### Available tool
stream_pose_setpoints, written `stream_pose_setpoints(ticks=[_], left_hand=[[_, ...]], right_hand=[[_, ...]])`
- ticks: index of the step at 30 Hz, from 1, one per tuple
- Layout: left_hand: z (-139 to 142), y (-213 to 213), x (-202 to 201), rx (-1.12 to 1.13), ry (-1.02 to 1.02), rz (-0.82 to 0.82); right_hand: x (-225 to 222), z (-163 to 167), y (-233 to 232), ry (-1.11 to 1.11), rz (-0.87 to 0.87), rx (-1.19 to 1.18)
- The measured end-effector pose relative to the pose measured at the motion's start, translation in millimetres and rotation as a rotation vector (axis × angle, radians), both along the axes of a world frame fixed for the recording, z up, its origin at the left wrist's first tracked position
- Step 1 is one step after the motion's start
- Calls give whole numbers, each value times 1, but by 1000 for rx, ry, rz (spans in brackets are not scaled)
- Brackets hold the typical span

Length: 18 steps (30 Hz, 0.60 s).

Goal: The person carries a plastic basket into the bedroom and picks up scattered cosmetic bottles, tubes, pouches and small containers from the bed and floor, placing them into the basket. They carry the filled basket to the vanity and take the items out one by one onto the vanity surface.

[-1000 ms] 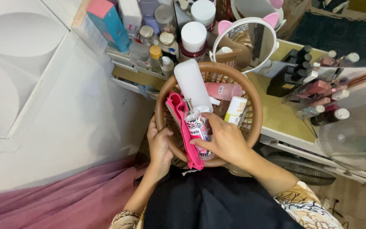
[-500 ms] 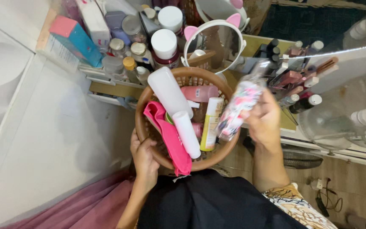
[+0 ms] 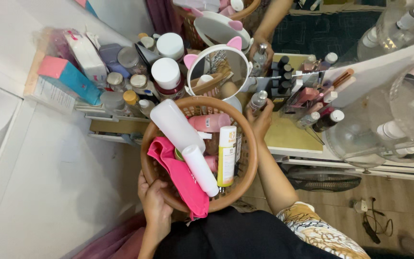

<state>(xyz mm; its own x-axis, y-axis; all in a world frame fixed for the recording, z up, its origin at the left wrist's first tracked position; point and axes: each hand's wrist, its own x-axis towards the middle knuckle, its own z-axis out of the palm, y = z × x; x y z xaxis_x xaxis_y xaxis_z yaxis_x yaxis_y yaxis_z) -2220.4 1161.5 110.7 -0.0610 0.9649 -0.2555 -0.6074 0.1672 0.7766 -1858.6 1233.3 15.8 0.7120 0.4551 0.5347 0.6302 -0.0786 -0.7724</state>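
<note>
Left hand [image 3: 155, 204] clamps the woven brown basket [image 3: 245, 168] rim at 7 o'clock. Right hand [image 3: 260, 121] pinches a small clear bottle [image 3: 257, 100] at 1 o'clock, fingertips partly hidden behind the round mirror [image 3: 216, 72].

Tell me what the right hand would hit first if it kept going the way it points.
The right hand holds a small bottle; straight ahead stands the round cat-eared mirror, probably first, though depth is unclear.
</note>
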Motion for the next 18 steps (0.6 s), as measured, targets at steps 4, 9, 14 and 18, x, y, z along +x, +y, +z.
stream_pose_setpoints(ticks=[4,9,14,18], left_hand=[[-3,0,-1,-9,14,10],[-3,-4,-2,-35,22,3],[-2,-4,-2,-34,34,-3],[-4,-3,-3,-48,53,5]], right_hand=[[-1,-7,13,-22,-103,-21],[-7,-13,13,-145,-133,-6],[-13,-24,-3,-229,-209,-57],[-15,-25,-9,-221,97,-154]])
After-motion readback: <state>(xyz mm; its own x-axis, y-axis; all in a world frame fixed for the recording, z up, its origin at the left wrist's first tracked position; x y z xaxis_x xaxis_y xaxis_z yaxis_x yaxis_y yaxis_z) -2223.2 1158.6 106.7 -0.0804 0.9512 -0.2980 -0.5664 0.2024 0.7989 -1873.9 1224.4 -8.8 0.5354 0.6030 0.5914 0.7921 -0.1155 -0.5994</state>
